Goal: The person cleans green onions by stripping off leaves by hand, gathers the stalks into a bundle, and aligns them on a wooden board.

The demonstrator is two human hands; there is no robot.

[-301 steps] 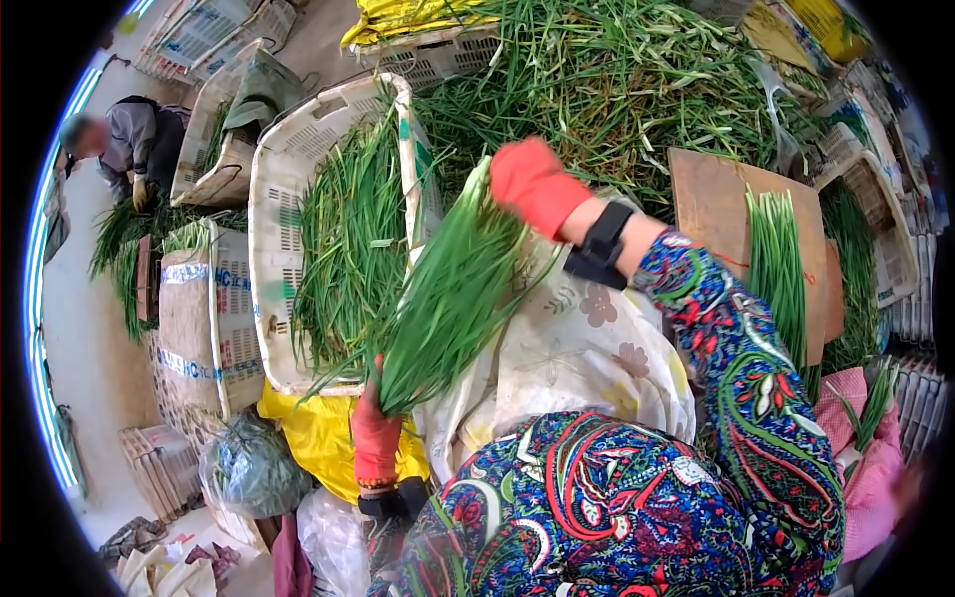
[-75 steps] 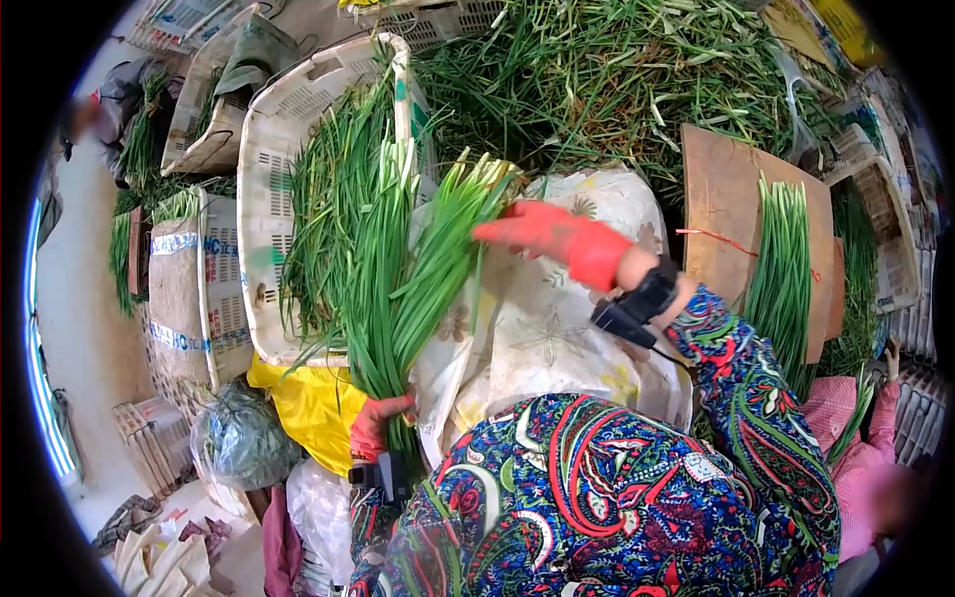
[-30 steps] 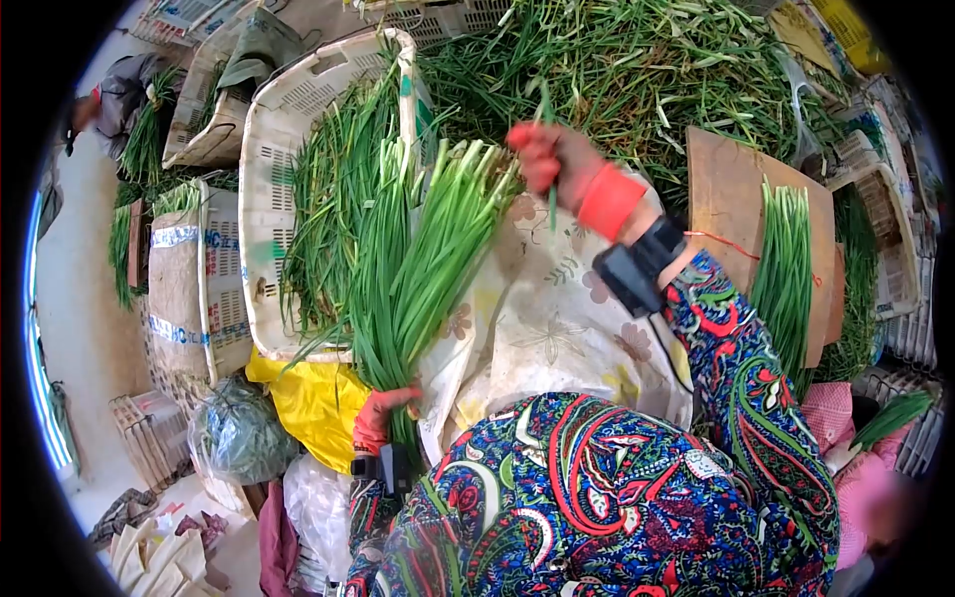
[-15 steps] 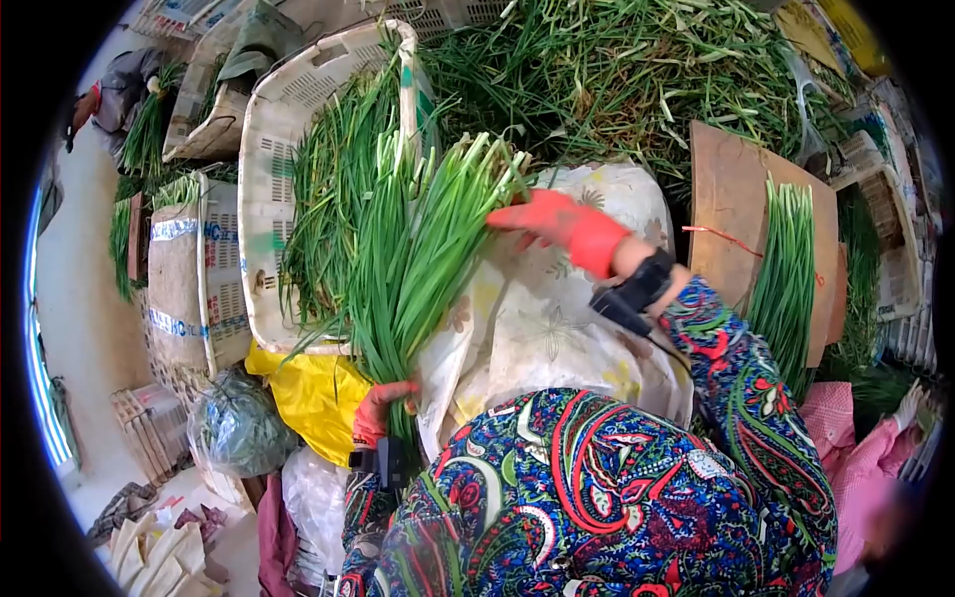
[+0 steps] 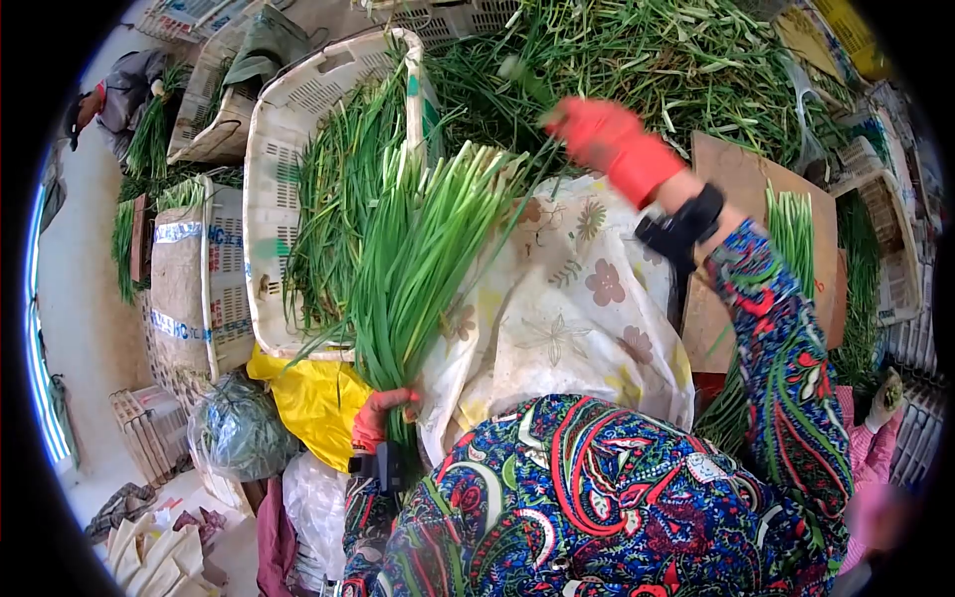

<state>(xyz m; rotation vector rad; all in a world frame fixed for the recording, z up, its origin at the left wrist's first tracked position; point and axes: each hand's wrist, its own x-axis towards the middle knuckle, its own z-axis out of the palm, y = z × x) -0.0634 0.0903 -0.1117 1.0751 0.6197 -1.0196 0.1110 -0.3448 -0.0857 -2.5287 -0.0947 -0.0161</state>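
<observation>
Left hand [image 5: 381, 413]: covered by a red glove; its fingers were wrapped round the lower, leafy end of the bundle [image 5: 423, 259], with the thumb laid across the front.
Bundle: held with its pale cut ends uppermost and slightly fanned; it was positioned in front of the near right side of the crate [image 5: 269, 229], beside the flowered cloth [image 5: 557, 328].
Right hand [image 5: 612, 144]: also gloved in red, raised over the far edge of the cloth and partly blurred; its fingers were curled, with a green stalk [image 5: 537, 88] pinched at the tips.
Wrists: a black device was strapped to each.
Crate: white and slotted; loose greens [image 5: 343, 209] were piled inside.
Heap [image 5: 647, 60]: tangled stalks and leaves were spread beyond the cloth, close to the right hand.
Board [image 5: 741, 184]: brown and tilted, placed right of the cloth; a second bundle [image 5: 791, 224] was laid on it, partly covered by the patterned sleeve [image 5: 786, 318].
Yellow sheet [image 5: 308, 398]: seen below the near edge of the crate, just left of the left hand.
Clear bag [image 5: 244, 433]: filled with greens, farther left.
Co-workers: a person in grey [image 5: 129, 85] was seen at far left beside hanging greens; a person in pink [image 5: 870, 453] was partly hidden at right.
</observation>
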